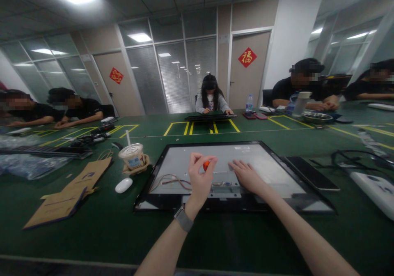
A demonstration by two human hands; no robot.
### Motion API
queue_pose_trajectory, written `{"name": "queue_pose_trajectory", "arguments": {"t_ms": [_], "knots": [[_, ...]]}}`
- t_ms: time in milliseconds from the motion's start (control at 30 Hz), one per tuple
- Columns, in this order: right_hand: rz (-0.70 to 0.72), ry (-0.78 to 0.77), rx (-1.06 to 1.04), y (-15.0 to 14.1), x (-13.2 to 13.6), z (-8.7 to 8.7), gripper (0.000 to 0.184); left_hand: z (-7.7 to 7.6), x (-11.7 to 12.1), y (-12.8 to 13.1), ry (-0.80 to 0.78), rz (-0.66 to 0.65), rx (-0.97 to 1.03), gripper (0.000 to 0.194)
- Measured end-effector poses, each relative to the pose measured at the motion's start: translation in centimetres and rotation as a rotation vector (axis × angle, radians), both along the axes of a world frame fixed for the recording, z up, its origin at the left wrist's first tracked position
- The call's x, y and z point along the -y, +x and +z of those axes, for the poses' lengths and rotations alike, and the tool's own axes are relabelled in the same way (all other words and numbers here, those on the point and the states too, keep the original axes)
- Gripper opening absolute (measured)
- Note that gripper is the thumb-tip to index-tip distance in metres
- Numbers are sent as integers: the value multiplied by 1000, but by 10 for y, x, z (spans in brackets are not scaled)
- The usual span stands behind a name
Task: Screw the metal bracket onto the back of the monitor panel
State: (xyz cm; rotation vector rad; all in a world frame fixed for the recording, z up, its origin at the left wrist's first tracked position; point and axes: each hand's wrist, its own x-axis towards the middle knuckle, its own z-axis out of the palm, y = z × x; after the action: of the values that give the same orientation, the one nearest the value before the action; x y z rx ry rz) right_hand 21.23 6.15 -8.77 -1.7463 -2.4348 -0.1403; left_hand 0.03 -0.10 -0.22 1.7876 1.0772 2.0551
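An opened monitor (271, 165), with a grey metal back and a black frame, lies flat on the table before me. My left hand (200, 173), above the middle of its back, is closed around the orange handle of a screwdriver (206, 165); the shaft is hidden by my fingers. Fingers stretched out, my right hand (246, 176) rests on the metal back to the right. Between and below the hands runs a metal bracket with a connector board (223, 184). Thin loose wires (175, 180) lie on the panel's left side.
Left of the monitor are a lidded drink cup (133, 157) with a straw, a white mouse (123, 185) and a brown paper bag (74, 189). On the right lie a black flat panel (310, 172), cables and a white device (374, 192). Several people sit around the green table (101, 235).
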Motion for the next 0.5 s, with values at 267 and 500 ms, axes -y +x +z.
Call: {"name": "queue_pose_trajectory", "arguments": {"t_ms": [267, 500], "knots": [[-13, 1, -21, 1, 0, -1, 51, -2, -1, -2, -95, -81, -31, 31], [-9, -6, -20, 0, 0, 1, 52, 1, 0, -1, -74, -135, -36, 35]]}}
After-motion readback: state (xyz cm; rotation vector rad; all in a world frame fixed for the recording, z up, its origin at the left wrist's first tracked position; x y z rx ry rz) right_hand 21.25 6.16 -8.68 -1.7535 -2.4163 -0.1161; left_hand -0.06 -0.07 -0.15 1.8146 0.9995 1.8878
